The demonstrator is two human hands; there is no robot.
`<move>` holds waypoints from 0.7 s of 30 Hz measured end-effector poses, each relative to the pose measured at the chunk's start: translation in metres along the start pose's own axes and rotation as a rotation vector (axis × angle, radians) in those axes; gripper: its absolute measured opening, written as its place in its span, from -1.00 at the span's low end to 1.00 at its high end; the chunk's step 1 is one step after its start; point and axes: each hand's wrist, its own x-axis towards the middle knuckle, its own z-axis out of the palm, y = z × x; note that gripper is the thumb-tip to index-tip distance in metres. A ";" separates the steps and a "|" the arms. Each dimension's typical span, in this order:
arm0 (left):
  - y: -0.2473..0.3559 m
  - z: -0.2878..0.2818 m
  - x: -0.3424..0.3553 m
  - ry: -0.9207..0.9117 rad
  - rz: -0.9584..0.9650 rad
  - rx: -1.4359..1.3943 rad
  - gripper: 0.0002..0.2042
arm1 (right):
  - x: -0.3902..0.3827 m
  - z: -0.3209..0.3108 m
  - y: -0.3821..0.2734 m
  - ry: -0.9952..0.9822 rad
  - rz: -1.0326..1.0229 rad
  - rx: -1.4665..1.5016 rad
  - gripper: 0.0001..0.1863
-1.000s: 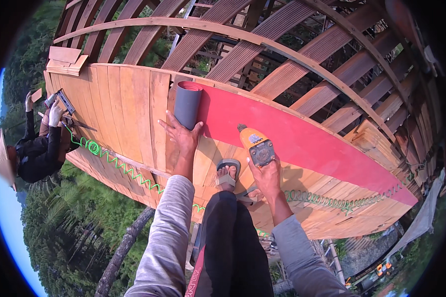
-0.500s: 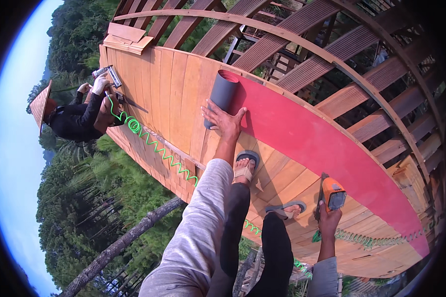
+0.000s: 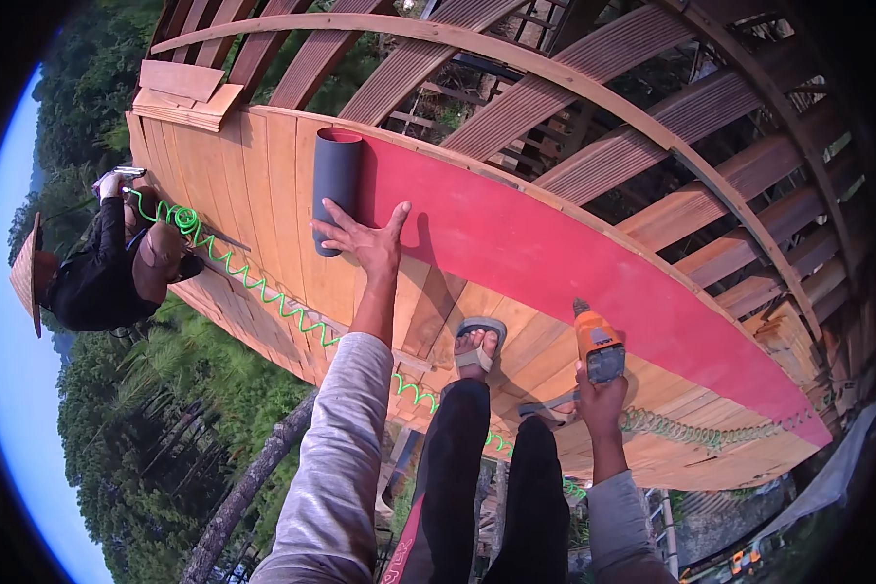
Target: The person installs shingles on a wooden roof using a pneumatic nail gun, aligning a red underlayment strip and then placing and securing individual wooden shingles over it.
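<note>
A roll of dark grey sheet (image 3: 336, 195) with a red face lies across the planked wooden surface. From it a red strip (image 3: 526, 243) runs flat towards the right. My left hand (image 3: 365, 238) rests on the roll's lower part, fingers stretched and spread, thumb out towards the strip. My right hand (image 3: 603, 397) is wrapped round the handle of an orange nail gun (image 3: 599, 341). The gun's nose points away from me at the strip's near edge; whether it touches cannot be made out.
Curved slatted framing (image 3: 555, 73) with gaps borders the far edge. A green coiled hose (image 3: 248, 282) crosses the planks, another (image 3: 711, 433) lies near my right hand. At left a person (image 3: 117, 263) in a conical hat crouches. Thin boards (image 3: 185, 97) are stacked upper left.
My left hand and the roll have moved left, lengthening the red strip. The nail gun has turned and come nearer the strip's edge. The view has shifted, and the other person's pose differs.
</note>
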 end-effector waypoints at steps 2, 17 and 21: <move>0.010 0.003 -0.005 -0.104 0.041 0.078 0.36 | 0.013 0.012 -0.009 0.004 -0.110 -0.105 -0.62; 0.040 0.026 0.059 -0.417 -0.172 -0.073 0.42 | 0.054 0.095 -0.088 0.002 -0.264 -0.034 -0.25; 0.040 0.026 0.063 -0.456 -0.206 -0.139 0.42 | 0.053 0.099 -0.102 0.009 -0.359 -0.220 -0.06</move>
